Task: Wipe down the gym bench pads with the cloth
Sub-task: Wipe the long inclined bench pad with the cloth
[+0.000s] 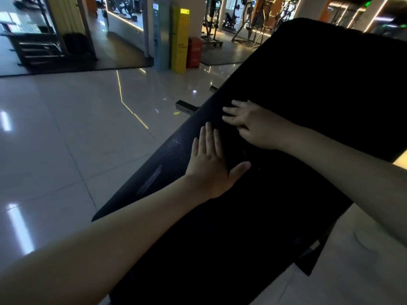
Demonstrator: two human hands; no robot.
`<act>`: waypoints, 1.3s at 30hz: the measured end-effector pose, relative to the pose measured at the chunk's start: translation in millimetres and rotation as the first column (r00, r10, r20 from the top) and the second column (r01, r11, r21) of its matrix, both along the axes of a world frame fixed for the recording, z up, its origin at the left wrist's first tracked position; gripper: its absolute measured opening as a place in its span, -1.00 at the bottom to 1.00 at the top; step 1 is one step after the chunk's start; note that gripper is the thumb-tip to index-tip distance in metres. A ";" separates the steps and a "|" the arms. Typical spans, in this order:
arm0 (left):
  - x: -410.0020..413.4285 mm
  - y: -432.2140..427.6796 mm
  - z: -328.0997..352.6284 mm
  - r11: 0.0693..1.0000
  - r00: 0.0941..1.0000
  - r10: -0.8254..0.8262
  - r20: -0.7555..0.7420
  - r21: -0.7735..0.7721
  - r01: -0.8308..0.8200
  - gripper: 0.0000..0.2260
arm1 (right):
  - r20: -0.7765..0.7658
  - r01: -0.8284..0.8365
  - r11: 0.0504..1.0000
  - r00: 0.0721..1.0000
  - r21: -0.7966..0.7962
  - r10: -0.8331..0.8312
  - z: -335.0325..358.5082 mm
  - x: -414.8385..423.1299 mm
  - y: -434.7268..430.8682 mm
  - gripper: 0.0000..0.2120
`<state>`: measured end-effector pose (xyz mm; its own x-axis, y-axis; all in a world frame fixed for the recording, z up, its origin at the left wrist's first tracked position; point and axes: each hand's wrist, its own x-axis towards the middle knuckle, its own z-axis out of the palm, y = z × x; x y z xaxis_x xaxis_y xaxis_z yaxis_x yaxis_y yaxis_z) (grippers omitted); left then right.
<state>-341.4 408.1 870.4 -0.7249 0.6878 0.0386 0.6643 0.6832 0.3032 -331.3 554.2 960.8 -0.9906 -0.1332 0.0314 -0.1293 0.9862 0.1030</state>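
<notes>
A long black bench pad (286, 194) runs diagonally from the lower middle to the upper right. My left hand (211, 166) lies flat on its left half, fingers straight and thumb spread out. My right hand (248, 124) rests just beyond it, fingers spread and pressed on the dark surface. Under the right hand there may be a dark cloth, but I cannot tell it from the black pad. Faint pale streaks (152, 179) show on the pad's left flank.
Glossy pale floor tiles (66, 139) spread to the left of the bench. Black metal frame ends (185, 105) stick out below the pad. A yellow column (179, 38) and a red box (193, 52) stand at the back, with gym machines (220, 20) behind them.
</notes>
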 end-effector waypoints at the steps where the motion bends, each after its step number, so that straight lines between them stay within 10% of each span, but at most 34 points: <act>1: -0.5 0.3 0.0 1.000 1.000 0.002 0.000 0.004 -0.002 -0.09 | 0.010 -0.017 1.000 1.000 0.015 0.017 -1.3 -11.1 -3.3 -0.53; 17: 14.3 -18.5 -2.2 1.000 0.998 -0.007 0.067 -0.021 0.009 -0.12 | 0.034 -0.068 0.989 0.997 0.128 0.064 -18.3 -31.1 -33.7 -0.50; 28: 12.8 -16.7 -12.3 1.000 0.997 -0.020 0.068 0.006 0.019 -0.10 | -0.266 0.356 0.930 0.908 0.088 -0.323 13.9 -47.3 17.9 -0.51; 39: 13.8 -46.9 -28.2 0.990 0.991 -0.135 -0.004 0.034 0.135 -0.19 | -0.076 0.087 0.988 0.994 0.129 -0.078 -41.5 -59.0 -73.2 -0.45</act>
<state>-327.5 361.3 842.1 -0.6255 0.7776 0.0641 0.7501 0.5767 0.3236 -390.3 481.0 919.3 -0.9943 -0.0587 0.0890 -0.0359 0.9704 0.2390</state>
